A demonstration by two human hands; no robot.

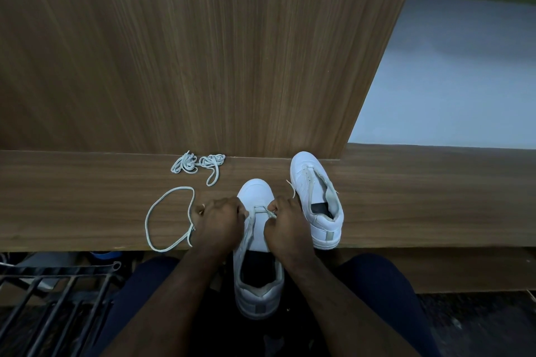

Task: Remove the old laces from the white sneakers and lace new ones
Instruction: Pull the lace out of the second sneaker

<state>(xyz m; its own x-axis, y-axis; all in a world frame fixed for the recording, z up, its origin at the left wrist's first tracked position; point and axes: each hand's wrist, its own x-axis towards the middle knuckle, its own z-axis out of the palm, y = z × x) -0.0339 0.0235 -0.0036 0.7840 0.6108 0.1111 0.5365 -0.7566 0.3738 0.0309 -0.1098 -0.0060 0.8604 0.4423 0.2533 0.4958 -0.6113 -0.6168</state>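
Sneaker one of two (255,229) lies toe-away over the wooden ledge's (420,197) near edge, its eyelets largely hidden by both hands. Left hand (217,220) and right hand (285,222) each pinch the lace (262,209) at the lowest eyelets. Second sneaker (314,197) stands just right. Left of the first sneaker lie a looped lace (162,211) and two bundled laces (198,165).
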